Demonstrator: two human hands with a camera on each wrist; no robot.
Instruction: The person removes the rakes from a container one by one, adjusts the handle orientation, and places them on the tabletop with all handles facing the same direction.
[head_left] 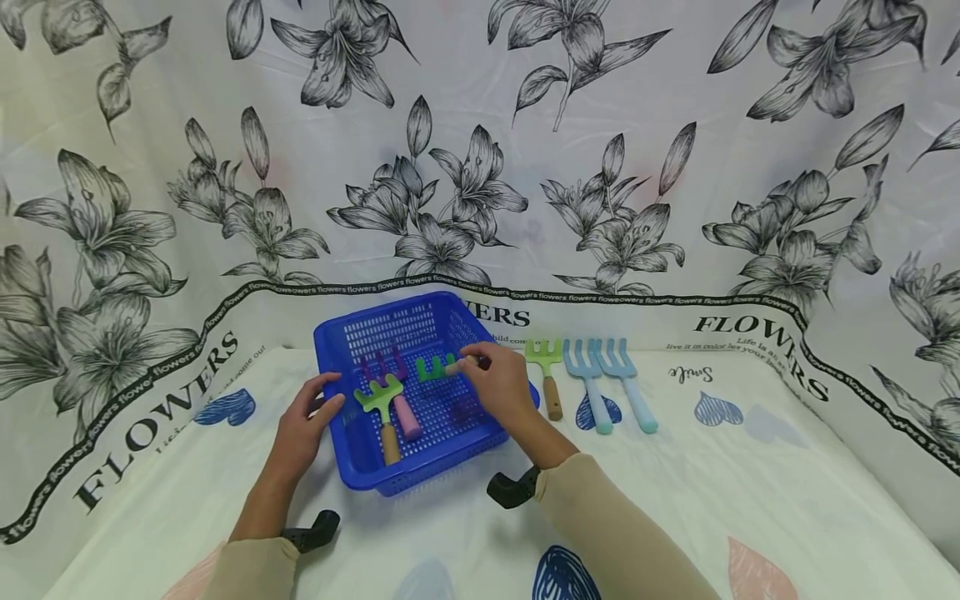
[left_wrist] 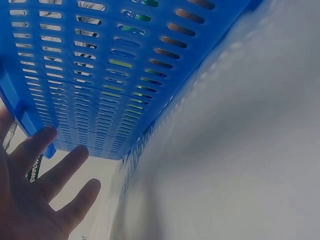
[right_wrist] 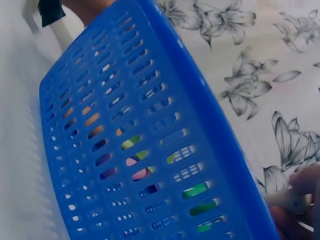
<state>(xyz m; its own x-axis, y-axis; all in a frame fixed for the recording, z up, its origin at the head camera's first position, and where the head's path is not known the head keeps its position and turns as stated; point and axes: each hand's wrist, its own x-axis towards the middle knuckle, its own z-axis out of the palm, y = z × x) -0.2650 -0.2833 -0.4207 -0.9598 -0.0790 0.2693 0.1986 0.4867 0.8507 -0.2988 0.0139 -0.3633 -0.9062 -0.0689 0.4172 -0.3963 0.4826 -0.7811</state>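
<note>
My right hand (head_left: 498, 383) is over the right part of a blue plastic basket (head_left: 352, 477), pinching the pale handle of a green garden hand fork (head_left: 431, 369). The fork's tines point left inside the basket. In the right wrist view the handle (right_wrist: 287, 200) shows between the fingers above the rim. My left hand (head_left: 303, 425) is at the basket's left side with its fingers spread, the fingertips right at the rim. Inside the basket lie a light green hand fork (head_left: 381, 400) with a wooden handle and a purple hand fork (head_left: 405, 415) with a pink handle, partly covered.
Right of the basket, a light green hand fork (head_left: 551, 387) with a brown handle lies beside two blue hand forks, one nearer (head_left: 596, 396) and one farther right (head_left: 633, 396). A white cloth with printed hearts (head_left: 717, 410) covers the table; a flower-printed curtain (head_left: 600, 167) rises behind.
</note>
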